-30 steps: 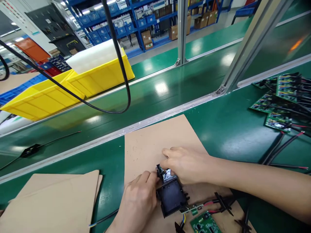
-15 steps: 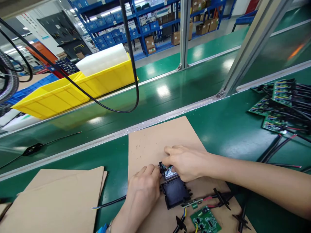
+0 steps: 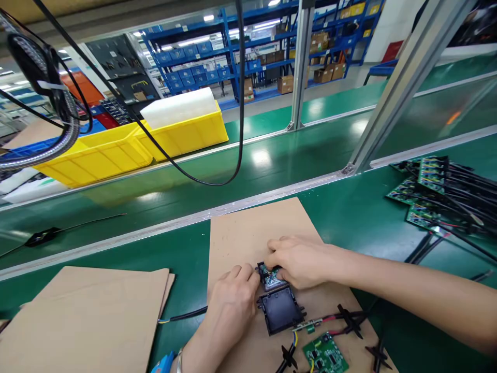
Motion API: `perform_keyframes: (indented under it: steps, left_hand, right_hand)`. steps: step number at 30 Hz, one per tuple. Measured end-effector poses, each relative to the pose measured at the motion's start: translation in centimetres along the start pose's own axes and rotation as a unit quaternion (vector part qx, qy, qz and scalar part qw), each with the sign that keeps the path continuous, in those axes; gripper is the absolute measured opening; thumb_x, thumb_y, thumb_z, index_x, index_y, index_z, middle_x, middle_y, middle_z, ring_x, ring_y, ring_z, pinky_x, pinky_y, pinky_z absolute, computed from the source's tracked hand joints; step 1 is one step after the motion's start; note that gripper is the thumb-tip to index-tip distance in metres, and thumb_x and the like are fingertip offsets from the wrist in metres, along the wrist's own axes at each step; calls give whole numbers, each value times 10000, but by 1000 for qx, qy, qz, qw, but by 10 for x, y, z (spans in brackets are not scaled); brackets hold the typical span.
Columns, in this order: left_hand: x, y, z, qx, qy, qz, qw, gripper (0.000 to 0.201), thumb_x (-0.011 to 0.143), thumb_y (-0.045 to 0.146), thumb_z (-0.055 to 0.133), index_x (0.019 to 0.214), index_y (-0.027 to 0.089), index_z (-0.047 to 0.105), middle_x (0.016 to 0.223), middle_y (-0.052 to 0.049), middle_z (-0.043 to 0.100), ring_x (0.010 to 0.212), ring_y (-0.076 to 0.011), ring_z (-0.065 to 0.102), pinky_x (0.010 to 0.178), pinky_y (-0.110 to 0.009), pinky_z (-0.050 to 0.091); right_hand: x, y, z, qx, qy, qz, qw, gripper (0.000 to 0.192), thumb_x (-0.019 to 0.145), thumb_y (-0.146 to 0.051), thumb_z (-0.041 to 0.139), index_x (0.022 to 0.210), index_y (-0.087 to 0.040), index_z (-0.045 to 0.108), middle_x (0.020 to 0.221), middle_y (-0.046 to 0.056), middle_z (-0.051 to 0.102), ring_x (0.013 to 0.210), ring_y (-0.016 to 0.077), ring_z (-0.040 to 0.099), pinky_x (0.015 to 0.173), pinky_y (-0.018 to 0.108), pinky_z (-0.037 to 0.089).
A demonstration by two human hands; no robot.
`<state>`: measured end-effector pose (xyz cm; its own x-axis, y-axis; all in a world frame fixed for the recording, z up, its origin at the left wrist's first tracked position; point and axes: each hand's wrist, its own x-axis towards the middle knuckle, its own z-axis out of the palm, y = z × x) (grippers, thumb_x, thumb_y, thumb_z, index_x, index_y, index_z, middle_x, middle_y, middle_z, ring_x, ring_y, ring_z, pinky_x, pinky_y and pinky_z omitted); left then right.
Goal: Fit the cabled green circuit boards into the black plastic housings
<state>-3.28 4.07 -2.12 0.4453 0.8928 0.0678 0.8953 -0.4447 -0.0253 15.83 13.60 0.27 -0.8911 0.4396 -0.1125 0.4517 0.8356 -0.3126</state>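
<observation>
A small black plastic case lies unfolded on a cardboard sheet (image 3: 233,235). Its bare half (image 3: 281,311) is nearer me, and the far half holds a circuit board (image 3: 273,280). My left hand (image 3: 235,295) curls its fingers round the left side of the case, fingertips partly hidden. From under that hand a black cable (image 3: 188,314) with stripped wire ends runs left. My right hand (image 3: 298,263) is closed at the far half, thumb and fingers pressed on the board's right edge. Close by lies a second green circuit board (image 3: 326,355) with wires.
Wired circuit boards (image 3: 430,181) are heaped at the right. Cardboard sheets (image 3: 89,316) are stacked at the left. Beyond a metal rail stand yellow bins (image 3: 186,137). A black cable (image 3: 240,103) hangs in a loop ahead, and a metal post (image 3: 404,83) rises at right.
The camera view has shifted slightly. My right fingers have moved a little on the board, and more of it shows. My left hand stays at the case.
</observation>
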Motion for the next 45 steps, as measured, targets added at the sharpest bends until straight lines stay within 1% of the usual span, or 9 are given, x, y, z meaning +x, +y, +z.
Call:
perform_keyframes:
  steps: [6,13,16,20,22,25,34,40,45]
  left_hand:
    - [-1,-4,10,-30,9,11,999,245,819,-24,471,829,179,608,774,-28,589,697,-194,541,617,-293,462]
    - [4,-24,21,-122,18,31,992,220,937,130,470,861,191,667,831,-43,625,769,-173,588,697,-281,503]
    - [5,-27,11,-143,23,29,989,178,923,152,510,900,204,679,855,-38,634,799,-174,609,726,-281,524]
    - [0,-18,-9,-168,24,17,985,335,897,61,413,1126,189,621,1023,-78,636,916,-207,604,805,-348,534]
    - [0,-10,-17,-196,-4,58,979,415,850,37,425,1205,186,580,1137,-90,621,1009,-225,584,885,-382,516]
    - [8,-5,-24,-216,-54,131,966,497,788,52,506,1257,205,564,1271,-65,600,1134,-248,542,997,-423,464]
    - [24,-28,-16,-230,-90,187,951,597,736,25,575,1295,233,581,1351,-34,591,1192,-226,557,1045,-392,458]
    - [32,-35,-19,-242,-85,228,939,383,895,80,549,1238,244,604,1281,-21,634,1120,-182,603,978,-327,498]
    - [35,-31,-17,-233,-51,242,941,253,948,92,494,1098,237,637,1088,-26,694,1019,-159,640,925,-291,507]
  right_hand:
    - [30,-6,-8,-18,-25,16,999,348,741,-396,791,931,-135,662,898,80,653,940,255,580,758,320,436]
    - [60,-2,-4,12,-95,50,994,415,574,-442,885,791,-165,665,719,31,643,775,253,619,594,291,412]
    - [44,4,-11,29,-85,39,995,427,645,-496,838,878,-189,654,806,14,663,784,217,622,604,268,419]
    - [-8,15,-17,104,52,36,993,330,837,-428,711,1014,-169,608,1030,56,647,1004,213,575,819,283,432]
    - [-34,19,-14,129,90,68,985,283,841,-355,709,1009,-160,594,1014,63,638,992,220,569,835,299,424]
    - [-54,20,-5,132,70,102,983,204,822,-259,705,963,-165,591,949,49,641,901,214,583,767,294,420]
    - [-52,19,0,131,34,194,972,113,884,-221,595,775,-198,572,700,-12,606,684,170,553,595,270,315]
    - [-49,18,1,130,37,175,975,209,898,-105,467,711,-197,485,671,-17,559,655,154,505,602,260,311]
    - [-36,10,13,129,62,98,985,175,828,-42,470,750,-188,526,773,14,634,736,168,560,677,258,368]
